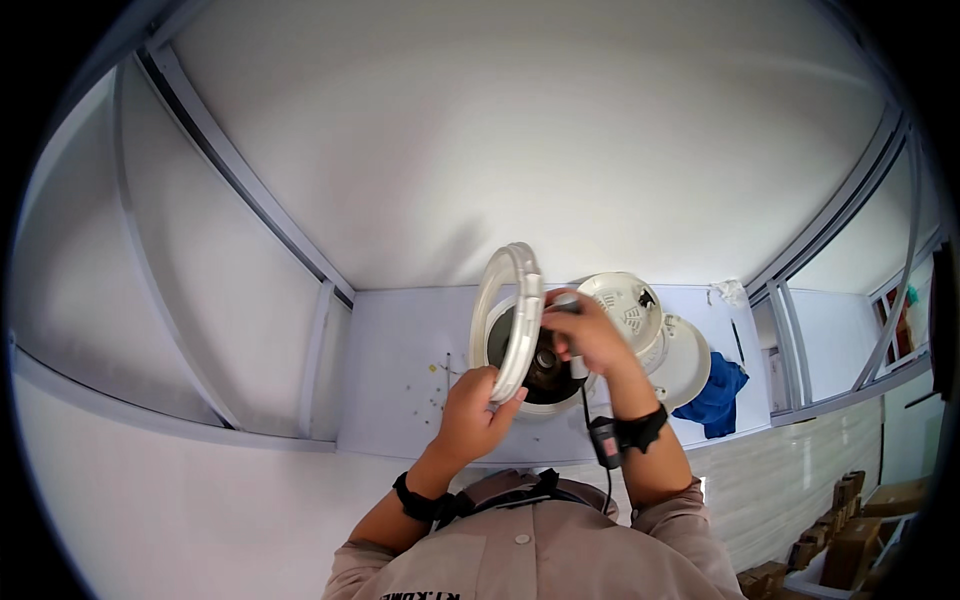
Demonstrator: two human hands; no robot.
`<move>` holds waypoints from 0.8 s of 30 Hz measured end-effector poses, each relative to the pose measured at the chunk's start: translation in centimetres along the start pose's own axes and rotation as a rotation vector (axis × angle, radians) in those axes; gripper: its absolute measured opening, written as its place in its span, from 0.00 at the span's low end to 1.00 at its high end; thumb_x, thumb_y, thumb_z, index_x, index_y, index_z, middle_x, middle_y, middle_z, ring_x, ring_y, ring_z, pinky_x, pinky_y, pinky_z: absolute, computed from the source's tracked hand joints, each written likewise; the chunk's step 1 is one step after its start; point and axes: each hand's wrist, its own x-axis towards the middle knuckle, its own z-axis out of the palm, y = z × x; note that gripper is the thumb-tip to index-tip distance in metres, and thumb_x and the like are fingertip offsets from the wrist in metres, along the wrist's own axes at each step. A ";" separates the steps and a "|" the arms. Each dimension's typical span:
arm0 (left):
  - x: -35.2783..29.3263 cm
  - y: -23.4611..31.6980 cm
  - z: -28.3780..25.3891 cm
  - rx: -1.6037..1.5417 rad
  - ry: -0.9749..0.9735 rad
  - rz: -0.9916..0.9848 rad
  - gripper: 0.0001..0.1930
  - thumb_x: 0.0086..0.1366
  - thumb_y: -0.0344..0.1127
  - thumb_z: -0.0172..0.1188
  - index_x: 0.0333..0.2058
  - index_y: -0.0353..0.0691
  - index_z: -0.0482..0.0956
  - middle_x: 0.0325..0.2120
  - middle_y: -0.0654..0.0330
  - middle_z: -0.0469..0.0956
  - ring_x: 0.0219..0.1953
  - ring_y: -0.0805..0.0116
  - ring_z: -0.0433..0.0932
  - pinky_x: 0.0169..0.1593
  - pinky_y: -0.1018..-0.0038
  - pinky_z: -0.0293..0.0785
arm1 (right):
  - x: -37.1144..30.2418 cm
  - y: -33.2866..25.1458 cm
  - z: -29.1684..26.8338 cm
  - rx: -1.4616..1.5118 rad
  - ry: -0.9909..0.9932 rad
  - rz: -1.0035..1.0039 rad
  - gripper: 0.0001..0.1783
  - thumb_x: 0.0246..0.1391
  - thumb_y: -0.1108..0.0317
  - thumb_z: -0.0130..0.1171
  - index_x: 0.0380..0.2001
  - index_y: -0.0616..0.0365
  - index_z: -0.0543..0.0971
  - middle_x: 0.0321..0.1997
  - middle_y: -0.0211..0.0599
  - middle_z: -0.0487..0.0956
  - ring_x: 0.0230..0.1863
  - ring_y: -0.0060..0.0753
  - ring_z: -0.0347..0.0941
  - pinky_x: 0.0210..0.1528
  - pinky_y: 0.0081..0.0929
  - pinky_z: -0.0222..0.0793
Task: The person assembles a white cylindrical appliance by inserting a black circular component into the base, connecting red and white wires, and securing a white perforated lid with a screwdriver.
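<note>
My left hand (478,412) grips the lower edge of a white plastic ring (527,330), which stands tilted on its edge. Behind the ring sits a round white housing (548,408) with a dark interior and a round hub (545,358) in its middle. Over the housing's right side, my right hand (592,335) is closed around a grey cylindrical tool (578,367). A black cord runs down from the tool to a small dark box (604,442) beside my right wrist. The ring hides part of the housing; my fingers cover much of the tool.
Right of the housing lie two round white covers (625,300) (685,360), a blue cloth (718,395) and a thin dark rod (738,340). Small loose parts (430,395) are scattered on the pale table (385,330) at left. Framed panels (225,250) enclose the sides; cardboard boxes (850,545) stand at lower right.
</note>
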 end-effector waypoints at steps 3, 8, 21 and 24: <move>1.2 1.1 0.5 0.110 -0.139 0.163 0.12 0.61 0.31 0.72 0.39 0.36 0.78 0.31 0.52 0.80 0.33 0.47 0.78 0.39 0.56 0.73 | -3.0 -0.9 -4.6 0.517 -0.135 -0.118 0.30 0.54 0.69 0.60 0.61 0.66 0.74 0.49 0.47 0.85 0.18 0.26 0.71 0.19 0.26 0.67; 1.5 0.9 3.2 0.313 -0.333 0.312 0.13 0.59 0.33 0.72 0.39 0.42 0.78 0.31 0.60 0.81 0.37 0.58 0.82 0.43 0.62 0.73 | -6.0 -1.2 -6.6 0.398 -0.032 -0.130 0.29 0.59 0.66 0.62 0.62 0.66 0.75 0.43 0.43 0.83 0.19 0.25 0.73 0.18 0.24 0.66; 0.9 0.3 4.7 0.483 -0.566 0.334 0.13 0.61 0.43 0.72 0.39 0.45 0.80 0.31 0.64 0.82 0.38 0.62 0.81 0.45 0.62 0.70 | -5.9 5.4 -5.7 -0.443 0.452 -0.073 0.31 0.56 0.62 0.75 0.58 0.66 0.76 0.27 0.33 0.81 0.26 0.25 0.76 0.31 0.25 0.72; 1.4 0.6 4.1 0.384 -0.543 0.274 0.13 0.62 0.42 0.72 0.41 0.43 0.81 0.31 0.61 0.83 0.37 0.58 0.82 0.46 0.62 0.71 | -6.5 4.0 -4.8 -0.240 0.394 -0.060 0.32 0.59 0.61 0.73 0.61 0.64 0.74 0.26 0.32 0.80 0.24 0.24 0.74 0.26 0.25 0.69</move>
